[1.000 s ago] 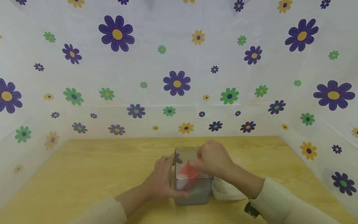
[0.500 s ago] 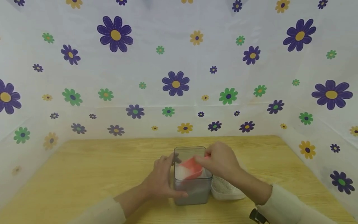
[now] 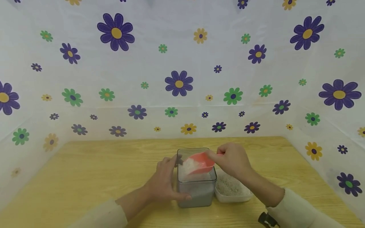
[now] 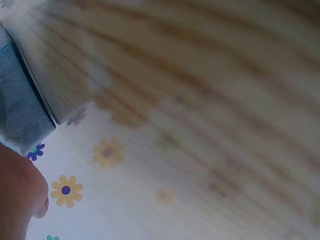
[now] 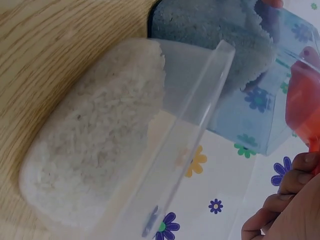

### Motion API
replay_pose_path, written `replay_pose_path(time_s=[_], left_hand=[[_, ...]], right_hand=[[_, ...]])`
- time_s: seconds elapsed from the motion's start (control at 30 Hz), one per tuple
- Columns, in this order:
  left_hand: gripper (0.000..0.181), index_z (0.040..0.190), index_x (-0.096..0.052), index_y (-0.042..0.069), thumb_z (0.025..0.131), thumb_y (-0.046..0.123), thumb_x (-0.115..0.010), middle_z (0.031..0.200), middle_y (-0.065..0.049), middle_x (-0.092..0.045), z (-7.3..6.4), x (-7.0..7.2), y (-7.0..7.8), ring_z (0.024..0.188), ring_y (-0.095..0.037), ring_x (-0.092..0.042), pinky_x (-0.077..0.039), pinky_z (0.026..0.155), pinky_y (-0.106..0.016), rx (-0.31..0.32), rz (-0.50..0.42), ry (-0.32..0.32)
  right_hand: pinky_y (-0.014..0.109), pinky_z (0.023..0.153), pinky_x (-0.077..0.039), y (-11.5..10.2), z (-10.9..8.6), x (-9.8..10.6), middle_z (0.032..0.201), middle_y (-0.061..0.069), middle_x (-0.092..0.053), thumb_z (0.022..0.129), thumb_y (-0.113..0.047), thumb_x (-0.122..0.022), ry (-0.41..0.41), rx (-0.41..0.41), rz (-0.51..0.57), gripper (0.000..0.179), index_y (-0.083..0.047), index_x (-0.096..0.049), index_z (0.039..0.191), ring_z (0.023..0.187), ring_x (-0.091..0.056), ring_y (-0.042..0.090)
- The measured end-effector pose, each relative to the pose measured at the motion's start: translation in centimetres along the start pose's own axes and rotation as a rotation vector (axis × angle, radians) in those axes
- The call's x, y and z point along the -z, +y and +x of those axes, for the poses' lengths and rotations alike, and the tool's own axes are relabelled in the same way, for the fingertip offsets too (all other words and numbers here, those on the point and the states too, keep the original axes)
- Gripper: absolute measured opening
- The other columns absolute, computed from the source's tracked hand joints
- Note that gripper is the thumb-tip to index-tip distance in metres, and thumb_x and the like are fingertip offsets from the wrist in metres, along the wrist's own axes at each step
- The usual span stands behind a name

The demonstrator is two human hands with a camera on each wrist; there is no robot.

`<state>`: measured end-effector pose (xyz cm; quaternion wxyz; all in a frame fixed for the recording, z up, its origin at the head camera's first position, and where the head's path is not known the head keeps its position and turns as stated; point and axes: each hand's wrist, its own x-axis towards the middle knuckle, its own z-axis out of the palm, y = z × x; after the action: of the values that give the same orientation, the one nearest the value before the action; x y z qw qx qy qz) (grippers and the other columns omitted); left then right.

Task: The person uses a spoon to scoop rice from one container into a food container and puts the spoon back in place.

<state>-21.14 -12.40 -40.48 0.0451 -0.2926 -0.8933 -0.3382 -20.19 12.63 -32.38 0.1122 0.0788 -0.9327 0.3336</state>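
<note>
A clear grey-tinted square container [image 3: 196,195] stands upright on the table, holding white rice. My left hand [image 3: 163,183] grips its left side, thumb across the front and fingers toward the back; the left wrist view catches only part of this hand [image 4: 20,187] below the container [image 4: 22,97]. My right hand [image 3: 232,160] holds a red-pink scoop [image 3: 209,162] by its handle. The scoop is tilted over the container's opening, white rice at its left-pointing mouth. In the right wrist view, the scoop [image 5: 302,97] appears beyond the container's clear wall [image 5: 240,120].
Right against the container's right side sits a translucent white tub [image 3: 233,199] with rice [image 5: 100,130] in it. A dark device [image 3: 268,219] hangs at my right wrist. The wooden table [image 3: 114,164] is bounded by a flower-printed white sheet [image 3: 148,63] behind and at both sides.
The scoop has risen from inside the container to its opening, showing rice in it. My right hand has shifted right with it. My left hand stays on the container.
</note>
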Motion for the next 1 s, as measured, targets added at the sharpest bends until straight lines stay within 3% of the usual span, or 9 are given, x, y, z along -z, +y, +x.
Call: replay_pose_path(time_s=[0.47, 0.73, 1.0], left_hand=[[0.115, 0.149, -0.036, 0.014, 0.06, 0.07, -0.083, 0.133, 0.006, -0.051, 0.1, 0.0, -0.1, 0.119, -0.017, -0.04, -0.039, 0.1, -0.05, 0.023, -0.007, -0.011], [0.114, 0.148, -0.036, 0.011, 0.061, 0.068, -0.083, 0.134, 0.004, -0.052, 0.1, 0.0, -0.1, 0.12, -0.018, -0.041, -0.036, 0.102, -0.052, -0.002, 0.006, -0.009], [0.114, 0.148, -0.037, 0.013, 0.059, 0.068, -0.083, 0.136, 0.004, -0.052, 0.0, 0.0, 0.1, 0.122, -0.019, -0.041, -0.036, 0.103, -0.053, 0.003, 0.003, -0.005]], right_hand=[[0.026, 0.049, -0.026, 2.0, 0.0, 3.4, 0.051, -0.005, -0.034, 0.092, -0.046, -0.067, 0.032, -0.075, -0.021, 0.055, -0.012, -0.046, 0.054, 0.053, -0.036, 0.015], [0.027, 0.049, -0.026, 4.7, -0.9, 5.5, 0.051, -0.006, -0.033, 0.092, -0.05, -0.066, 0.065, -0.073, -0.033, 0.058, -0.012, -0.044, 0.054, 0.052, -0.034, 0.014], [0.027, 0.049, -0.028, 7.4, -1.9, 6.8, 0.052, -0.006, -0.031, 0.093, -0.052, -0.065, 0.029, -0.07, -0.037, 0.058, -0.013, -0.041, 0.056, 0.051, -0.03, 0.011]])
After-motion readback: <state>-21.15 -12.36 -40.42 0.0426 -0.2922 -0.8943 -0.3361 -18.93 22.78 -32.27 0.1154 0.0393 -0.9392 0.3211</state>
